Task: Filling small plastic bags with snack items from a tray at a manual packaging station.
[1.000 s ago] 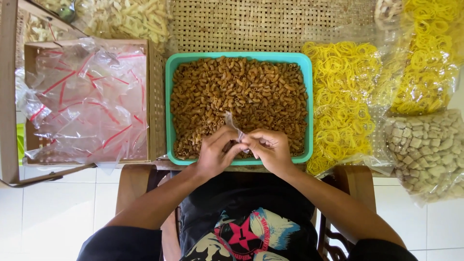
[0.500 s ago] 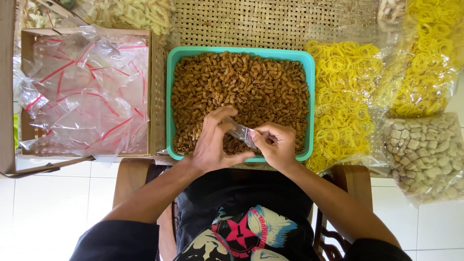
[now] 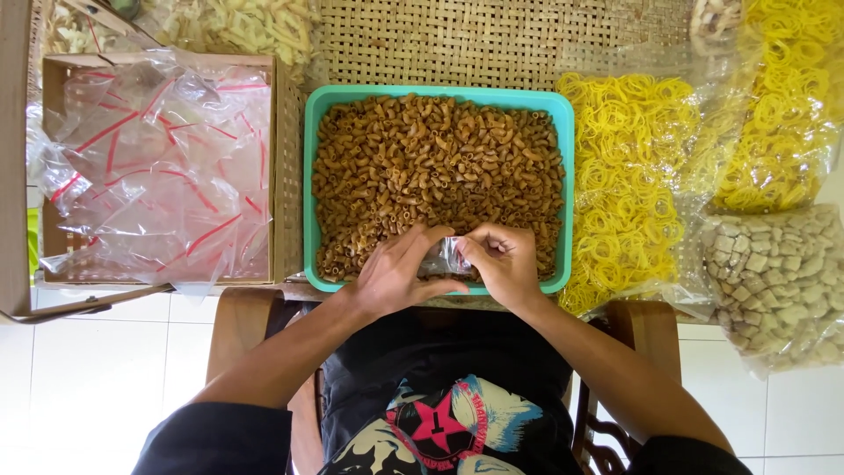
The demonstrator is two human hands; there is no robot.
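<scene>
Working at the near edge of the teal tray (image 3: 440, 92), over the heap of brown curled snacks (image 3: 440, 167). Holding a small clear bag (image 3: 442, 259) between the left hand (image 3: 400, 268) and the right hand (image 3: 501, 259), just above the snacks by that edge. Gripping it from both sides: left fingers stretched long across the top with the thumb tucked beneath, right fingers curled tight on the other end. Seems to be the bag-handling step, opening or filling; cannot tell whether anything is inside yet, with the plastic crumpled and half hidden by fingers.

Probably calls next for a steady pinch on the thin film, a parted mouth, and care not to scatter snacks over the tray's near rim.

Flanked on the left by a box of empty clear bags with red strips (image 3: 158, 167), on the right by a sack of yellow rings (image 3: 629, 176) and, nearer the right corner, a sack of pale cubes (image 3: 778, 273). All set on a woven mat (image 3: 492, 35).

Compared with a second ago: then held the bag upright, its tip rising over the snacks; now keeps it low and flattened between the hands. Compared with half a second ago: left hand drawn slightly back toward the near rim, right hand barely shifted. Tray, box and sacks unmoved.
</scene>
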